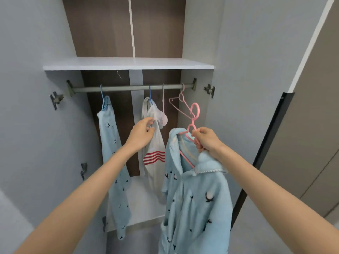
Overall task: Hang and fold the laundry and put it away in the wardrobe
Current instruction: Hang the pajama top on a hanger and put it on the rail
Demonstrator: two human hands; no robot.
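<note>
My right hand point(206, 141) grips the neck of a pink hanger point(194, 114) that carries a light blue fleece top with dark bird prints point(196, 198), held below and in front of the wardrobe rail point(128, 87). My left hand point(142, 133) pinches the shoulder of a white garment with red stripes point(154, 158), which hangs on a blue hanger on the rail. Blue bird-print trousers point(113, 162) hang at the rail's left end. An empty pink hanger point(180, 99) hangs at the right end.
A white shelf point(128, 63) spans the wardrobe above the rail. Both wardrobe doors stand open, with metal hinges point(209, 90) on the side walls. The black edge of a door point(264, 153) rises at the right, close to my right forearm.
</note>
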